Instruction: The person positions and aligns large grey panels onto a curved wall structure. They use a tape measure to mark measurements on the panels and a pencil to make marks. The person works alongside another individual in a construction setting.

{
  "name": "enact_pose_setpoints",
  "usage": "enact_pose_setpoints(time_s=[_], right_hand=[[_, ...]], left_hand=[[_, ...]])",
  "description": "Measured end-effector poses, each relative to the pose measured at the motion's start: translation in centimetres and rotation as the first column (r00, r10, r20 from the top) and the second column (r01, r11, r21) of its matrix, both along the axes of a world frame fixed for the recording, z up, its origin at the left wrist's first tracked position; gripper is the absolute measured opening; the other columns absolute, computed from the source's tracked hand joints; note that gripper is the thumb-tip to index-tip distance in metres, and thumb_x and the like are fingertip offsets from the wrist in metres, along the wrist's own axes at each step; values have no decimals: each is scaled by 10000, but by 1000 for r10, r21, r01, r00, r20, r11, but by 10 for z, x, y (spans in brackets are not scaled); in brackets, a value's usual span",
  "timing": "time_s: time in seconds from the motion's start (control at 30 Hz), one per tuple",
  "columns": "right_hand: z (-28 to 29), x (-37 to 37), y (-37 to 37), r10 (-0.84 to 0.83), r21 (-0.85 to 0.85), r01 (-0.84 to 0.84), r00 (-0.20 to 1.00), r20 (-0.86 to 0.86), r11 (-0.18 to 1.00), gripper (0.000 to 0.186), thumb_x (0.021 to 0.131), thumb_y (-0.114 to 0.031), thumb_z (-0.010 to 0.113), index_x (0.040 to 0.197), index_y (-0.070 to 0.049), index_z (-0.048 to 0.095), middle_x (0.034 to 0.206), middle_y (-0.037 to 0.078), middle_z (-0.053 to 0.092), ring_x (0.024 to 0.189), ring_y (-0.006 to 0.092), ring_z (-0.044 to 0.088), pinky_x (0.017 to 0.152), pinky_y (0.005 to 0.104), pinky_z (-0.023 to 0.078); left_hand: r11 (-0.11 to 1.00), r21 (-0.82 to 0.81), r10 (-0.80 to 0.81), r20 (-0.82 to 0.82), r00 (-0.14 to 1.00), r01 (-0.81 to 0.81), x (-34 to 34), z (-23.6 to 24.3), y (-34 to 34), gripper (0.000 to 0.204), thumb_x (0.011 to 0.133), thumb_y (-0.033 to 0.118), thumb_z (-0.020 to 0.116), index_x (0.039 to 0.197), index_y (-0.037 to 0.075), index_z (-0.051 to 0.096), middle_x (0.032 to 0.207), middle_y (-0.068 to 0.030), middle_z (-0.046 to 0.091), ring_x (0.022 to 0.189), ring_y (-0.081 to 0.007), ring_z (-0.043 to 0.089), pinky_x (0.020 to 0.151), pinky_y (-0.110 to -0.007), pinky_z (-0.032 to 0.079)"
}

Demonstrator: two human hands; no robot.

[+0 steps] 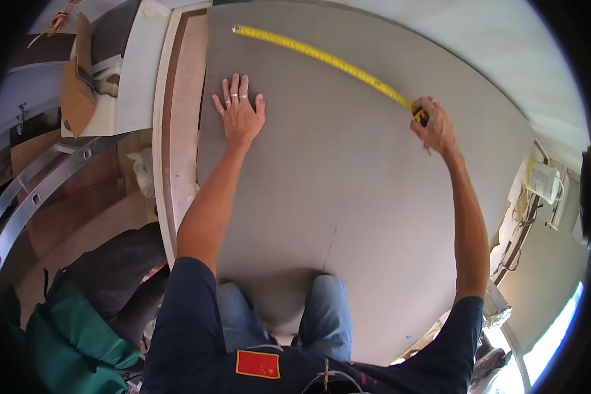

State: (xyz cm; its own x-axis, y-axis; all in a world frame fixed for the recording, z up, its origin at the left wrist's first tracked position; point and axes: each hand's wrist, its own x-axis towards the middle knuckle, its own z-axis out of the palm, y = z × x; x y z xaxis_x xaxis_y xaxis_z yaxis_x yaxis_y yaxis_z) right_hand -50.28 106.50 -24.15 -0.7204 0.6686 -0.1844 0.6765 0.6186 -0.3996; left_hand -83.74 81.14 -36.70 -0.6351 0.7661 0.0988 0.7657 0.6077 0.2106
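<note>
A large flat grey board [348,171] spreads out in front of me. My left hand [240,117] lies palm down on its left part, fingers spread, with rings or bands on several fingers. On the right, my right hand [435,129] grips a tape measure [419,116], its fingers wrapped around the case. The yellow blade [328,59] runs from the case up and left across the board to its metal end hook [236,29], near the far left corner. Something thin pokes out below my right hand; I cannot make out what it is. A faint dark line [329,248] marks the board near my knees.
Left of the board runs a pale wooden frame edge [165,131]. Beyond it are a metal ladder [43,190], a piece of cardboard [79,85] and a green bag or cloth [79,328]. A white bucket [545,182] is at the far right.
</note>
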Motion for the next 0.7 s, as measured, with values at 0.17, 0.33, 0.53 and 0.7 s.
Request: enact_pose_setpoints(time_s=[0.17,0.33,0.53,0.7], right_hand=[[-23,-33,20,45,45,-40,992,-118,998,307,699,-138,652,988,-63,584,939,129,598,892,328,585,787,405,488],[-48,-23,-5,-100,-246,58,981,-164,968,385,708,-144,682,1071,-64,585,1038,151,595,938,333,590,826,401,484],[-49,-4,-109,-393,-466,328,918,-48,822,339,699,-197,656,994,-59,563,931,147,593,877,333,587,785,432,477],[-43,33,-187,-591,-548,502,806,16,669,316,704,-182,642,978,-48,559,915,155,578,863,344,569,760,423,461]], left_hand=[[999,-49,8,-17,1000,-9,0,3,4,599,897,347,498,1427,108,352,1503,-86,296,1425,-293,184,1137,-570,88],[998,-23,-64,-74,995,62,-1,4,6,581,889,319,525,1405,95,380,1479,-95,337,1403,-338,230,1086,-620,160],[997,-58,-54,-81,995,50,3,6,8,581,930,334,485,1444,121,317,1498,-90,297,1416,-315,207,1095,-613,167],[995,-75,-72,-87,994,66,2,10,11,583,939,342,475,1451,122,303,1513,-83,269,1417,-316,208,1095,-614,170]])
